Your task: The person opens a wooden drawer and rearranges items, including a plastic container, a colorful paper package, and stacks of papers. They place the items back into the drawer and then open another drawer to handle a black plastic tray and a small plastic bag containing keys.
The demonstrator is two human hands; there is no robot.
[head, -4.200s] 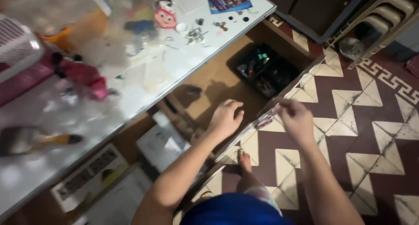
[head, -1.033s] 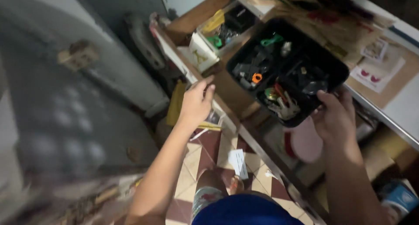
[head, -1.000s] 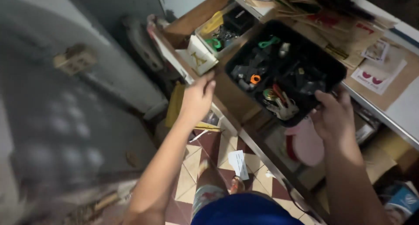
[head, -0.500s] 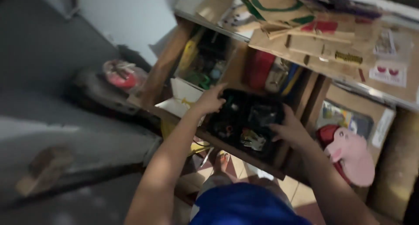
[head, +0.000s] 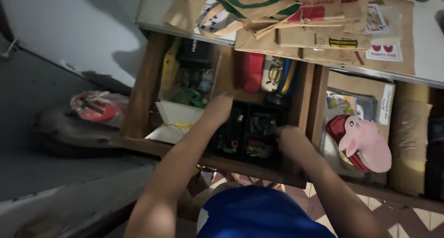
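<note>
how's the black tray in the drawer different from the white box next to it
The black tray is dark, split into compartments of small items, and both hands, left hand and right hand, are on it. The white box is pale, lies to its left, untouched. Both sit in the open wooden drawer.

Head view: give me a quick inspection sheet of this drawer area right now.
Surface: wooden drawer, open under the tabletop.
Job's things: black tray of small items, sitting in the drawer.
Clutter: white box; red pouch; brown paper bags on top.
Hands: left hand at the tray's far left corner; right hand on its right edge.
Cables: nothing seen.
Surroundings: pink animal-face bag; patterned tile floor.
</note>
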